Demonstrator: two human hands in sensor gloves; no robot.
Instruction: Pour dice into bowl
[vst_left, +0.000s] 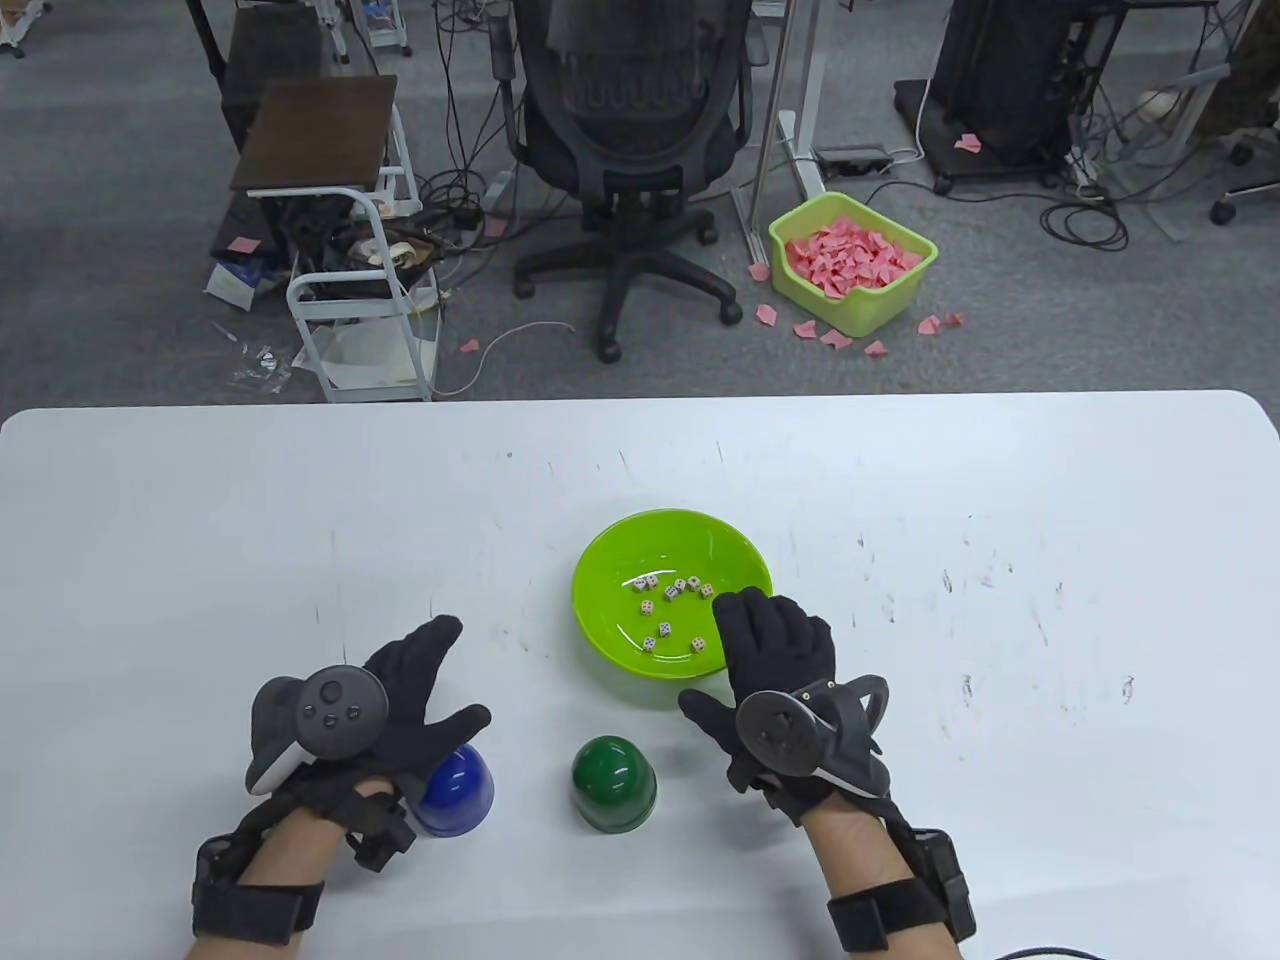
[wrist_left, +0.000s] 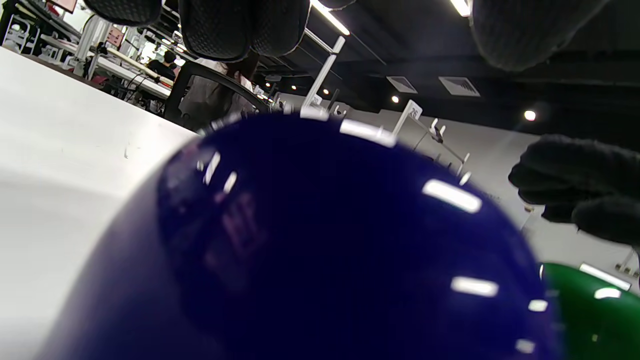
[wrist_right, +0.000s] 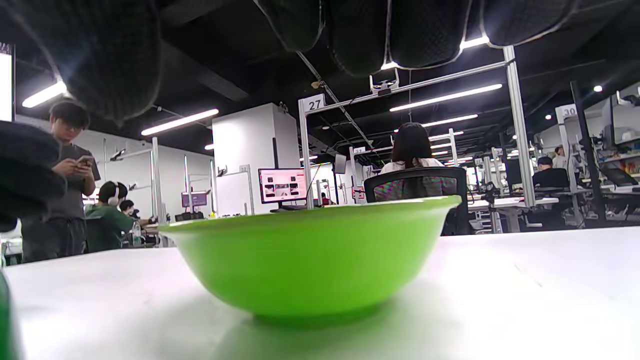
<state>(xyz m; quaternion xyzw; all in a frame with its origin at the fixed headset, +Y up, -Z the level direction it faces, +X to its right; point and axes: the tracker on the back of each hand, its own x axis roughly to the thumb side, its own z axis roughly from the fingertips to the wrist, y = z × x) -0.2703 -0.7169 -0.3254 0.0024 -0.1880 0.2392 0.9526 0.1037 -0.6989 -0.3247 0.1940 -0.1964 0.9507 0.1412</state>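
A lime green bowl (vst_left: 600, 560) stands mid-table with several small white dice (vst_left: 672, 590) lying in it. A blue cup (vst_left: 455, 790) and a dark green cup (vst_left: 612, 785) stand upside down near the front edge. My left hand (vst_left: 440, 690) hovers over the blue cup with its fingers spread, gripping nothing. The blue cup fills the left wrist view (wrist_left: 320, 240). My right hand (vst_left: 740, 660) is open with its fingers reaching over the bowl's near rim. The bowl's outer wall shows in the right wrist view (wrist_right: 310, 260), with my fingertips (wrist_right: 360, 30) above it.
The white table (vst_left: 1000, 600) is bare to the right and behind the bowl. Beyond its far edge stand an office chair (vst_left: 625, 150), a white cart (vst_left: 350, 270) and a green bin of pink papers (vst_left: 850, 262) on the floor.
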